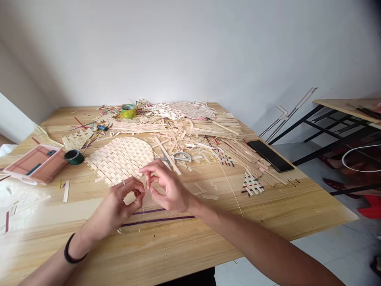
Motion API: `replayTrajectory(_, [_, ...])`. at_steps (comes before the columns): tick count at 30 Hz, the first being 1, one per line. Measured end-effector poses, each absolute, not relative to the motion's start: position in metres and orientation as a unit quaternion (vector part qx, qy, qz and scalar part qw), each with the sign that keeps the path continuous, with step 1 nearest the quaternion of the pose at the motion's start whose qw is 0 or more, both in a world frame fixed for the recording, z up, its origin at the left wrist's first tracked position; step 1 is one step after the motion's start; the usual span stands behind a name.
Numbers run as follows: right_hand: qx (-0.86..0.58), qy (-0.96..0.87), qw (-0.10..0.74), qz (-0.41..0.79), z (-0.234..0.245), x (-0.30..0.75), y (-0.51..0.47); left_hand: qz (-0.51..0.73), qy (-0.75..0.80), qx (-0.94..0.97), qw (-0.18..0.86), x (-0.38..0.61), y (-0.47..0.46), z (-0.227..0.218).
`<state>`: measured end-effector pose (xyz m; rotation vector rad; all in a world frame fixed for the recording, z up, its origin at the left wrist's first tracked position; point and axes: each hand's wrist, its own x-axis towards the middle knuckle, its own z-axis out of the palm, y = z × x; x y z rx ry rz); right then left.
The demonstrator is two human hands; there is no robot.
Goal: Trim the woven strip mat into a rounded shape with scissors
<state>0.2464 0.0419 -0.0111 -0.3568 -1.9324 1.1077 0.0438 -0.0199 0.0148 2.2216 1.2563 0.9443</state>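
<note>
My left hand, with a ring and a black wristband, is held above the table, its thumb and fingertips curled in together. Close beside it on the right, my right hand has its fingers bent towards the thumb. Whatever lies between the fingertips is too small or clear to make out. Just beyond both hands rests a rounded woven mat of pale flat strips, with loose strip ends at its left edge. Two purple strips lie on the table under my hands. Scissors with pale handles lie beyond my right hand.
Loose pale strips heap across the back. A yellow-green tape roll stands there. At left are a dark green tape roll and a pink box. A black phone and a small woven piece lie right.
</note>
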Motion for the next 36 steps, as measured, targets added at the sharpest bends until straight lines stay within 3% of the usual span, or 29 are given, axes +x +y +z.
replayTrajectory(10, [-0.151, -0.786, 0.431, 0.416, -0.009, 0.246, 0.041, 0.399, 0.441, 0.777, 0.205, 0.043, -0.018, 0.012])
replayTrajectory(21, [-0.157, -0.788, 0.446, 0.395, -0.007, 0.243, 0.037, 0.455, 0.453, 0.686, 0.342, 0.037, -0.014, 0.004])
replayTrajectory(36, [-0.160, -0.777, 0.452, 0.408, -0.010, 0.242, 0.035, 0.480, 0.454, 0.675, 0.328, 0.039, -0.018, 0.005])
